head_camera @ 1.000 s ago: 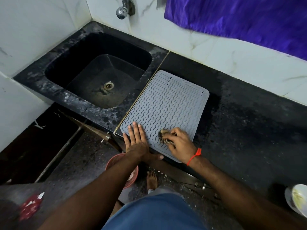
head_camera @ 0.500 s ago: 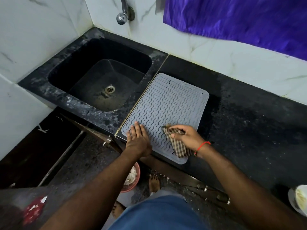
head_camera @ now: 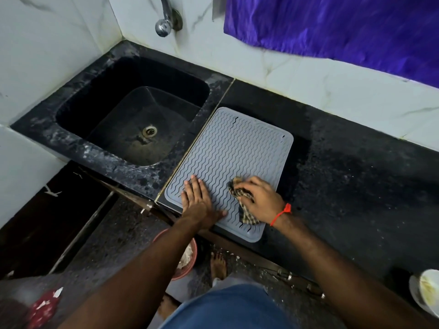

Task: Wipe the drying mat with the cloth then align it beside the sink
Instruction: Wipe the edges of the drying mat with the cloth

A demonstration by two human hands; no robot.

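Checked cloth (head_camera: 242, 203), bunched in the right hand (head_camera: 260, 201), rides the grey drying mat (head_camera: 231, 160) near its front edge. Left hand (head_camera: 198, 200) lies flat, fingers straight, pinning the mat beside the sink (head_camera: 133, 110). Overhanging the bench (head_camera: 356, 181), the mat could slip if that press eases.

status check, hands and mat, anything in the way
Left hand flat on drying mat, right hand grips cloth on mat. Mat lies beside sink. Nothing else on mat.
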